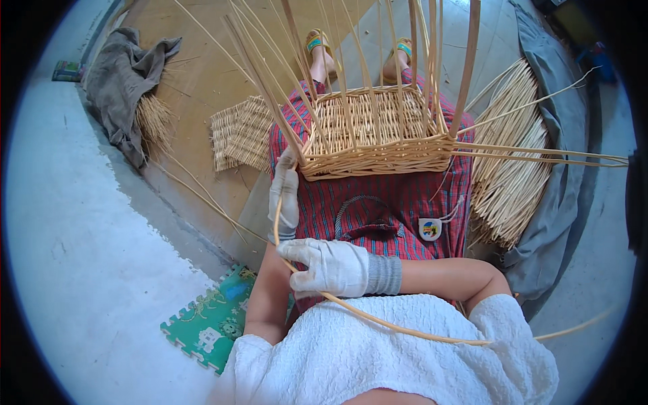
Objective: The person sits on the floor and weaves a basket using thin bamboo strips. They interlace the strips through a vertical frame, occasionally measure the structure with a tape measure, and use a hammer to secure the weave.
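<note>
Floor mixed. Smooth tan sheeting (196, 101) covers the upper left; pale grey flooring (499, 37) with straight seams at upper right. Far left, a whitish surface (81, 256), ragged-edged against a darker grey strip (169, 202); wall or floor, cannot tell. Green interlocking foam mat (202, 320), lower left, pale printed figures. Light cool, bluish, brightest toward the top.

I wear matt cloth gloves (337, 266) with ribbed knit cuffs (385, 275). The wicker basket (378, 160) is rough and ridged; my cane strand (405, 331) looks smooth, faintly glossy. My top (391, 354) is crinkled matt cloth.
</note>
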`<state>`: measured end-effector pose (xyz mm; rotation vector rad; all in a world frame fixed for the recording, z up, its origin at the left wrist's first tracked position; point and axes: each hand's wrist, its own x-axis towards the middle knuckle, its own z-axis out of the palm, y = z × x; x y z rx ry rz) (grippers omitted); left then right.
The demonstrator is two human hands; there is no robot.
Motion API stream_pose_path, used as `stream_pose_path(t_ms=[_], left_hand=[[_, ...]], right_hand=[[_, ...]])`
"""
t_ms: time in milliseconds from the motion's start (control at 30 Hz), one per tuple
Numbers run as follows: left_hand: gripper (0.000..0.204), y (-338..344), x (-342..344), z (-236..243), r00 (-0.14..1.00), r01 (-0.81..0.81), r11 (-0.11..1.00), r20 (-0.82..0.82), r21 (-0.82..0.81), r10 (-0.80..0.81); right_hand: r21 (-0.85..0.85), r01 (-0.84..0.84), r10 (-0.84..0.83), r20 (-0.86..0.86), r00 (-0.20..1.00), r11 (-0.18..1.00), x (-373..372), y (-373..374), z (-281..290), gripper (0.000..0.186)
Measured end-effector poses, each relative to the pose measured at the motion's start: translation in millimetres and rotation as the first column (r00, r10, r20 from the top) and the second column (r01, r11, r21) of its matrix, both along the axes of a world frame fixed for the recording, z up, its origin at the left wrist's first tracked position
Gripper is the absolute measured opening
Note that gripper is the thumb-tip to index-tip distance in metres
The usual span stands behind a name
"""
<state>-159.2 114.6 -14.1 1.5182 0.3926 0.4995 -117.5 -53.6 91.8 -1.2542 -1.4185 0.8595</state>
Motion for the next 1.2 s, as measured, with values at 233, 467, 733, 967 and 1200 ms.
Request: stream_pose_path(t_ms=[233, 467, 733, 967, 1200], left_hand=[[0.055, 38, 1, 5, 0.888, 0.347, 0.682, -0.459, 0.644, -0.018], [0.062, 51, 51, -15, 0.983, 0.179, 0.875, 0.107, -0.450, -0.146], [0.081, 42, 59, -24, 0.986, 0.156, 0.805, 0.137, -0.572, -0.094], [0.091, 52, 52, -8, 0.953, 0.301, 0.734, 0.168, -0.609, -0.251], [0.016, 60, 33, 10, 0.888, 0.306, 0.875, -0.220, -0.374, -0.405]], right_hand=[[-0.140, 0.199, -0.188, 0.087, 0.978, 0.970, 9, 2, 4, 0.024], [0.218, 0.311, -0.368, 0.313, 0.876, 0.925, -3, -10, -5, 0.017], [-0.128, 0.812, -0.777, 0.237, 0.583, 0.570, 101, -80, -41, 0.003], [-0.423, 0.796, -0.876, -0.404, 0.263, 0.434, 151, -59, -102, 0.023], [-0.441, 0.783, -0.886, -0.355, 0.297, 0.439, 146, -59, -95, 0.022]])
